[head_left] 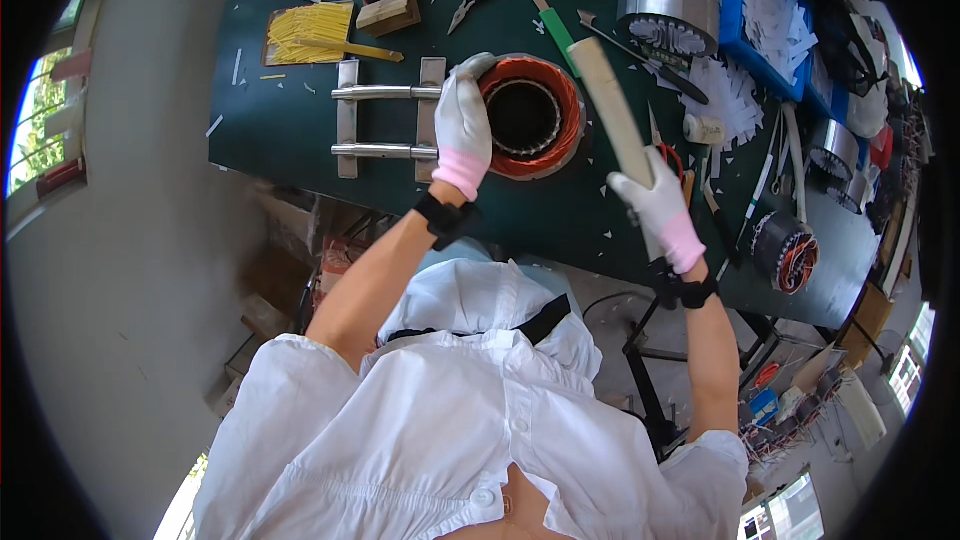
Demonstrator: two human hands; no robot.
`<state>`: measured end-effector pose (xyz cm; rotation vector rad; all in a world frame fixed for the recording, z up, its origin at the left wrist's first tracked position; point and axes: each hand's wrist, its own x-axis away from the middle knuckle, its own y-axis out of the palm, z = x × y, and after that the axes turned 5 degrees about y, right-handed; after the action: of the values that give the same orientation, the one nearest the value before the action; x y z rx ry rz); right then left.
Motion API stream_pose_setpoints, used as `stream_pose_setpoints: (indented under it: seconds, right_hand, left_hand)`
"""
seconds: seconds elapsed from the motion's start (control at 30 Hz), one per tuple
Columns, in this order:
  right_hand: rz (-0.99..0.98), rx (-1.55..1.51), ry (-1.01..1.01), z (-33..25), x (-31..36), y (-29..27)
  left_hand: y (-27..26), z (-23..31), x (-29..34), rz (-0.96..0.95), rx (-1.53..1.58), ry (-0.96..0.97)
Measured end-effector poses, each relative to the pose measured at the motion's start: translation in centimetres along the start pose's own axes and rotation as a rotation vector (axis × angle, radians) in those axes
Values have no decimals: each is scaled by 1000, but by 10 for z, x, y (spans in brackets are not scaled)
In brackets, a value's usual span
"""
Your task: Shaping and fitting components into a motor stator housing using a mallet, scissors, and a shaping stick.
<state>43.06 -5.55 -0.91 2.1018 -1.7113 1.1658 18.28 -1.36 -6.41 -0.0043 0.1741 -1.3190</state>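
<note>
A motor stator [572, 125] with red-orange copper windings and a dark round bore stands at the table's near middle. My left hand [463, 125], in a white glove with a pink cuff, is pressed along its left side, fingers curling round the far rim. Raised just right of the stator is a pale wooden bat [612, 105], flat and long. My right hand [655, 202], gloved the same way, is closed round its lower part. Beside my left hand lies a metal frame [385, 152] with two round bars.
Yellow strips [310, 32] lie at the far left, near pliers [472, 0] and a wooden block [388, 15]. To the right are a bare stator core [668, 12], a blue bin [738, 15] of white paper slips, scattered hand tools and another wound stator [785, 252].
</note>
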Motion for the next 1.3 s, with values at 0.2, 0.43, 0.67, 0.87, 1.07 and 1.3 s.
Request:
stream_pose_setpoints:
  seconds: [0.2, 0.43, 0.67, 0.87, 1.07, 1.3]
  right_hand:
    - [-66, -378, 162, 8, 8, 47]
    - [243, -651, 96, 11, -1, 10]
    - [220, -325, 42, 10, 6, -24]
    - [-136, -200, 136, 3, 4, 17]
    - [84, -301, 60, 0, 6, 20]
    - [288, -419, 25, 8, -3, -26]
  left_hand:
    - [18, 9, -3, 3, -302, 172]
    - [11, 13, -28, -242, -327, 340]
    - [16, 20, 26, -39, -529, 195]
    - [1, 8, 13, -165, -383, 285]
    - [-5, 5, -17, -388, -359, 451]
    - [16, 11, 15, -184, -149, 39]
